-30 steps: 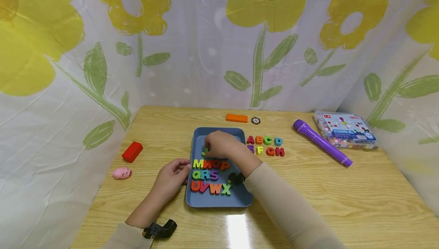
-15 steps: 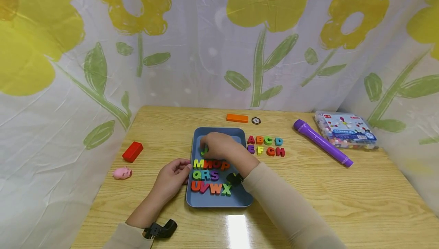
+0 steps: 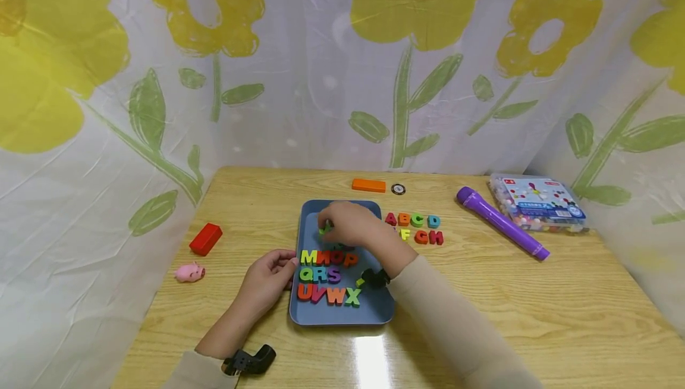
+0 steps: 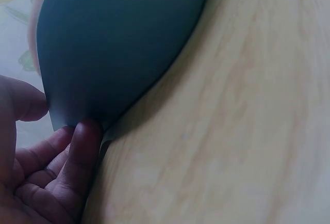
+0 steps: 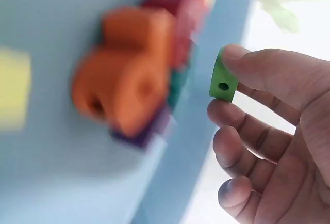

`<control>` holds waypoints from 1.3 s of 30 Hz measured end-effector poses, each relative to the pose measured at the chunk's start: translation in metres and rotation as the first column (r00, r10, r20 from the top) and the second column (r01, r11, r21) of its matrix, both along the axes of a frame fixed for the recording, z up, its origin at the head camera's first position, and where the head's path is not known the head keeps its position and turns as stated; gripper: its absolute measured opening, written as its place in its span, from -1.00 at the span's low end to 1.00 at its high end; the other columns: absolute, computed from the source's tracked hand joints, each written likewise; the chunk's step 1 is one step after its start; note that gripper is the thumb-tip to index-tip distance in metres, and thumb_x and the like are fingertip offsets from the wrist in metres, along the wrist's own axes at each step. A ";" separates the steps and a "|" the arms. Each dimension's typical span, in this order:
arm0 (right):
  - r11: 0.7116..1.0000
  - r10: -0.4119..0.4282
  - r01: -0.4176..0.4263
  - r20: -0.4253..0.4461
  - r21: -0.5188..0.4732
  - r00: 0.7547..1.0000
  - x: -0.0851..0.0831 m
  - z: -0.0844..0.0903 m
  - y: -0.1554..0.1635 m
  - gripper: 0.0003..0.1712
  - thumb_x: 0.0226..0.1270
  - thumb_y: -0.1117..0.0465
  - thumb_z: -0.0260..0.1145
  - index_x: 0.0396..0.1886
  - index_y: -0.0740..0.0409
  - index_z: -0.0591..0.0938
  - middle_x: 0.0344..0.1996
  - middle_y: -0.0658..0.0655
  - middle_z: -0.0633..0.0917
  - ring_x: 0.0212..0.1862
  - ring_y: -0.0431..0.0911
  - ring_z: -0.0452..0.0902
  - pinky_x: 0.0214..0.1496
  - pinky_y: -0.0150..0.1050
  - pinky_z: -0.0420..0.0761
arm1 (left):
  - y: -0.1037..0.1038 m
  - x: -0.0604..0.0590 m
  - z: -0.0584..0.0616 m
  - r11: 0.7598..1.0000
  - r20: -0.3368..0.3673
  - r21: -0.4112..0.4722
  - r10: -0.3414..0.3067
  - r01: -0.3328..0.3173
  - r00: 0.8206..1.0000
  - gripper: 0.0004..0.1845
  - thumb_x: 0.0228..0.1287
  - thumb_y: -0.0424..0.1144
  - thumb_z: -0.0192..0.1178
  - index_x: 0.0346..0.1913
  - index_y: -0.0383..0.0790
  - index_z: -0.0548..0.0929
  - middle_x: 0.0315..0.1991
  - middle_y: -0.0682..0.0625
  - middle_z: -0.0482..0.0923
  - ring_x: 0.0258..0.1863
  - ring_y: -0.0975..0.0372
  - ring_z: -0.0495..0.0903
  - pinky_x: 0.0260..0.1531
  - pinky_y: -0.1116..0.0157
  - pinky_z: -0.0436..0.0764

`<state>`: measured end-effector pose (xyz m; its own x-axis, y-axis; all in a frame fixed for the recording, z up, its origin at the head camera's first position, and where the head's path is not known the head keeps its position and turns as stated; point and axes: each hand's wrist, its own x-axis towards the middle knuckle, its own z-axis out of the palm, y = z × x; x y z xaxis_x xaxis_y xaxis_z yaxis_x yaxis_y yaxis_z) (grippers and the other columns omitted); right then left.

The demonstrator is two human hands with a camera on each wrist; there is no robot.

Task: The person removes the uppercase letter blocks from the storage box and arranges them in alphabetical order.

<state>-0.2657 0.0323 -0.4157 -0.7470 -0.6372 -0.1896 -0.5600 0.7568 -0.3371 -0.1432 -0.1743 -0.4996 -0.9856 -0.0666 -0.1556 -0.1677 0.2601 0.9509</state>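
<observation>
A blue-grey tray (image 3: 376,311) holds rows of colourful plastic letters, among them a yellow M (image 3: 308,257), a blue R (image 3: 319,274) and a green X (image 3: 352,297). My left hand (image 3: 269,276) grips the tray's left edge, thumb at the rim and fingers against the outer side (image 4: 118,43). Over the upper part of the tray, my right hand (image 3: 350,222) pinches a small green letter (image 5: 223,78) between thumb and index finger. The letters just beneath that hand are partly hidden. An orange letter (image 5: 124,69) shows large and blurred in the right wrist view.
More letters, such as a blue D (image 3: 433,221) and red H (image 3: 436,238), lie right of the tray. Around it are an orange block (image 3: 368,185), round chip (image 3: 398,189), purple microphone (image 3: 503,222), bead box (image 3: 540,201), red block (image 3: 206,240) and pink pig (image 3: 189,272).
My right hand dips slightly left, then shifts right and up with the green letter between its fingers. The left hand keeps its place on the tray edge.
</observation>
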 end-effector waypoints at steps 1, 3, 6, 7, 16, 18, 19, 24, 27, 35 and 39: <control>1.000 -0.005 0.005 -0.006 -0.026 1.000 0.000 0.004 0.007 -0.83 0.53 0.10 0.48 0.04 -0.05 0.81 0.04 0.05 0.73 0.03 -0.04 0.63 0.17 -0.06 0.72 | 0.000 0.000 0.000 1.000 -0.001 -0.001 -0.001 0.001 1.000 -0.62 0.62 -0.14 0.28 0.27 -0.34 0.69 -0.01 -0.20 0.71 -0.20 0.20 0.71 -0.26 0.38 0.76; 0.997 -0.015 0.013 -0.018 -0.078 1.000 0.000 0.013 0.024 -0.81 0.53 0.13 0.49 0.04 0.00 0.81 0.06 0.07 0.75 0.08 0.01 0.67 0.20 -0.02 0.72 | 0.000 0.000 -0.001 1.000 -0.002 -0.004 -0.002 0.002 1.000 -0.62 0.63 -0.14 0.28 0.27 -0.35 0.68 0.00 -0.21 0.70 -0.19 0.19 0.71 -0.25 0.37 0.77; 0.990 -0.040 0.035 -0.035 -0.138 0.999 0.000 0.024 0.052 -0.75 0.52 0.18 0.49 0.11 0.10 0.81 0.10 0.10 0.78 0.16 0.08 0.71 0.27 0.02 0.72 | -0.001 0.000 -0.001 1.000 -0.001 -0.017 0.001 -0.001 1.000 -0.62 0.63 -0.14 0.27 0.28 -0.34 0.68 0.00 -0.20 0.70 -0.18 0.19 0.71 -0.23 0.37 0.77; 0.988 -0.048 0.040 -0.046 -0.152 0.998 0.000 0.026 0.062 -0.74 0.52 0.19 0.49 0.12 0.11 0.81 0.10 0.10 0.79 0.16 0.09 0.71 0.27 0.03 0.72 | -0.002 0.001 -0.001 1.000 0.001 -0.022 0.004 -0.004 1.000 -0.62 0.63 -0.14 0.26 0.28 -0.33 0.68 0.00 -0.20 0.70 -0.18 0.19 0.71 -0.23 0.38 0.77; 0.969 -0.172 0.163 -0.030 -0.187 0.985 0.014 0.010 0.131 -0.80 0.45 0.25 0.53 0.03 0.11 0.83 -0.11 0.07 0.80 -0.01 0.07 0.68 0.15 0.05 0.72 | -0.003 0.002 -0.002 1.000 -0.013 -0.031 -0.001 0.001 1.000 -0.61 0.63 -0.15 0.28 0.28 -0.35 0.69 -0.01 -0.21 0.72 -0.19 0.20 0.72 -0.25 0.39 0.76; 0.968 -0.176 0.171 -0.010 -0.185 0.984 0.018 0.002 0.142 -0.81 0.45 0.28 0.52 0.01 0.11 0.84 -0.10 0.07 0.80 -0.01 0.07 0.68 0.14 0.05 0.72 | -0.002 0.003 -0.002 0.999 -0.014 -0.035 -0.004 0.004 1.000 -0.60 0.62 -0.13 0.29 0.28 -0.36 0.69 -0.01 -0.21 0.73 -0.19 0.21 0.72 -0.26 0.39 0.76; 0.966 -0.181 0.178 0.002 -0.186 0.983 0.020 -0.002 0.147 -0.81 0.45 0.29 0.51 0.00 0.11 0.84 -0.10 0.07 0.80 -0.01 0.06 0.68 0.14 0.05 0.72 | -0.002 0.003 -0.002 0.999 -0.016 -0.038 -0.006 0.006 1.000 -0.60 0.62 -0.13 0.29 0.28 -0.36 0.68 0.00 -0.21 0.73 -0.19 0.22 0.72 -0.26 0.38 0.75; 0.960 -0.210 0.214 0.040 -0.179 0.977 0.027 -0.018 0.160 -0.81 0.41 0.36 0.51 -0.04 0.10 0.85 -0.12 0.05 0.81 0.00 0.04 0.70 0.15 0.04 0.73 | -0.002 0.002 -0.003 0.999 -0.010 -0.043 -0.001 0.000 1.000 -0.60 0.63 -0.13 0.27 0.29 -0.35 0.68 0.01 -0.21 0.73 -0.17 0.20 0.73 -0.25 0.39 0.75; 0.961 -0.225 0.231 0.059 -0.153 0.973 0.030 -0.024 0.161 -0.80 0.42 0.38 0.50 -0.04 0.10 0.87 -0.07 0.05 0.82 0.06 0.02 0.70 0.23 0.05 0.73 | -0.002 0.001 -0.003 0.999 0.002 -0.044 0.007 -0.007 1.000 -0.62 0.64 -0.14 0.25 0.29 -0.32 0.68 0.01 -0.21 0.72 -0.17 0.19 0.73 -0.23 0.39 0.76; 0.962 -0.255 0.259 0.056 -0.083 0.965 0.035 -0.032 0.160 -0.82 0.41 0.36 0.51 -0.09 0.04 0.88 -0.07 0.04 0.76 0.01 -0.02 0.67 0.22 0.04 0.74 | 0.000 -0.001 -0.004 0.999 0.006 -0.047 0.004 -0.004 1.000 -0.62 0.65 -0.14 0.23 0.30 -0.32 0.67 0.01 -0.20 0.72 -0.15 0.17 0.73 -0.21 0.40 0.76; 0.965 -0.253 0.254 0.023 -0.067 0.967 0.037 -0.034 0.160 -0.82 0.41 0.35 0.53 -0.09 0.04 0.88 -0.07 0.03 0.75 0.02 -0.03 0.67 0.25 0.05 0.73 | 0.001 -0.003 -0.004 0.999 0.004 -0.046 -0.001 0.001 1.000 -0.62 0.65 -0.14 0.23 0.30 -0.32 0.67 0.01 -0.20 0.72 -0.14 0.17 0.74 -0.21 0.40 0.76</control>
